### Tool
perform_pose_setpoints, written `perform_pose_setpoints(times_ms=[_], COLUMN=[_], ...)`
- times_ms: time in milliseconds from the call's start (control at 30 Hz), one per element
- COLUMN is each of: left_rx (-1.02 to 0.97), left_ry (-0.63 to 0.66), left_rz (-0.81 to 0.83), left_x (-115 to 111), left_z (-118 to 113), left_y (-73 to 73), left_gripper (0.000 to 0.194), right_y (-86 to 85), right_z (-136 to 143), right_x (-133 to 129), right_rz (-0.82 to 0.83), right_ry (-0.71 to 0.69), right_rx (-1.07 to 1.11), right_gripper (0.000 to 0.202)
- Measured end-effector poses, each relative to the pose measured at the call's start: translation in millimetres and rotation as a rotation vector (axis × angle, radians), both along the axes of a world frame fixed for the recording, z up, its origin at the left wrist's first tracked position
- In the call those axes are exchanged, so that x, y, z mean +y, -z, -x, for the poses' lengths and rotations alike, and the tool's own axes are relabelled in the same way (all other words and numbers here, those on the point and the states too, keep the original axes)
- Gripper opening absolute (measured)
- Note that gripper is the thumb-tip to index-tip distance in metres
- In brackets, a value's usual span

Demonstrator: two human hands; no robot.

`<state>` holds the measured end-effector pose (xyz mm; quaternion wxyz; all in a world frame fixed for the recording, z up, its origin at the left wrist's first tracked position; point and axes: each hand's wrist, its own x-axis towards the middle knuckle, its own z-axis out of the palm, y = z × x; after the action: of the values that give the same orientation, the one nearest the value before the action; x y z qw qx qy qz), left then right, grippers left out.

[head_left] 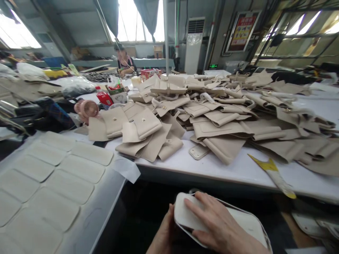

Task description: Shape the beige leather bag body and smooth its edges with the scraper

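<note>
I sit at a long white table [238,169] in a workshop. Daylight comes through high windows [132,21] with grey curtains [111,14] drawn aside. A tall white air conditioner [194,44] stands against the grey back wall [222,31], beside a red poster [241,31]. Dark-framed windows [299,31] line the right side.

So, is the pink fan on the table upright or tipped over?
Tipped over: the pink fan lies on its side on the table.
</note>
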<state>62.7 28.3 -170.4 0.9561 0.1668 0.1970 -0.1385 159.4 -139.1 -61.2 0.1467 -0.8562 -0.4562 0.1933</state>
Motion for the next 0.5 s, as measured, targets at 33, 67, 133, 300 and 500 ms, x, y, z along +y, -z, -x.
perform_pose_setpoints(times_ms=[33,67,133,300,500], left_rx=[-0.008,-0.010,-0.005,-0.023,0.040], left_ry=[-0.005,0.000,0.010,-0.014,0.004], left_rz=[-0.026,-0.055,-0.121,-0.180,-0.256], left_x=[-0.4,-0.5,0.0,0.1,1.0], left_z=[-0.4,-0.3,1.2,5.5,5.5], left_y=[0.4,-0.2,-4.5,-20.4,-31.0], left_gripper=[0.095,0.094,0.089,0.084,0.081], right_y=[-1.0,-2.0,-4.2,-12.0,-22.9], right_z=[-2.2,-4.1,-6.5,-8.1,-14.1], right_x=[-1.2,-2.4,-4.4,-5.1,-2.8], right_rz=[-0.012,-0.027,-0.060,-0.090,-0.103], right_ry=[-0.017,-0.030,-0.034,-0.043,-0.058], right_rx=[0.004,0.009,0.020,0.061,0.125], right_gripper=[0.081,0.081,0.080,0.074,0.061])
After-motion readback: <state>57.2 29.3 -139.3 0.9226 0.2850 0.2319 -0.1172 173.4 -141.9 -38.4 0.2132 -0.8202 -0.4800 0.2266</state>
